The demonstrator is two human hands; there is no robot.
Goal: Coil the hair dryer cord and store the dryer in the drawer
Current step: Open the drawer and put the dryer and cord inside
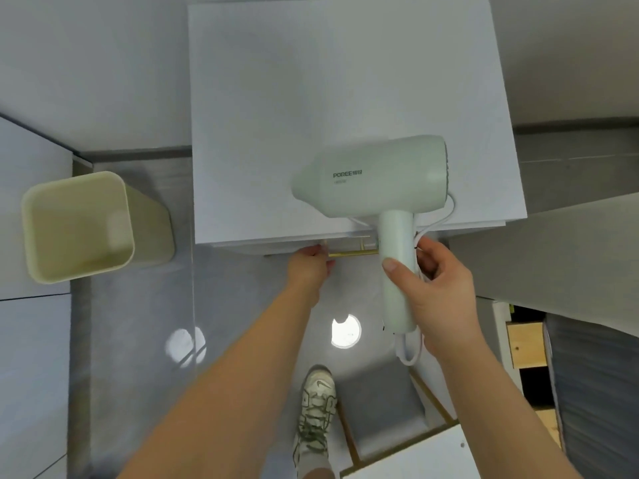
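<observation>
A pale bin (79, 226) stands on the floor at the far left, well apart from the white cabinet whose top surface (311, 98) fills the middle of the view. At the near edge of that cabinet the left hand (309, 264) reaches the left end of the gold drawer handle (352, 252), its fingers curled at the bar as if hooked on it. How firmly it grips is hard to tell. The drawer (269, 247) looks shut or barely cracked, and nothing of its inside shows.

To the right, the right hand (439, 288) is wrapped round the grip of the hair dryer (373, 178), thumb across the front, holding it in the air above the cabinet's near edge with the nozzle pointing left. The white cord (411, 350) seems gathered against the grip in that same hand, with short loops showing below the grip and beside the body.

So the coiling appears done. What is left is to pull the drawer out, lay the dryer inside and close it.
</observation>
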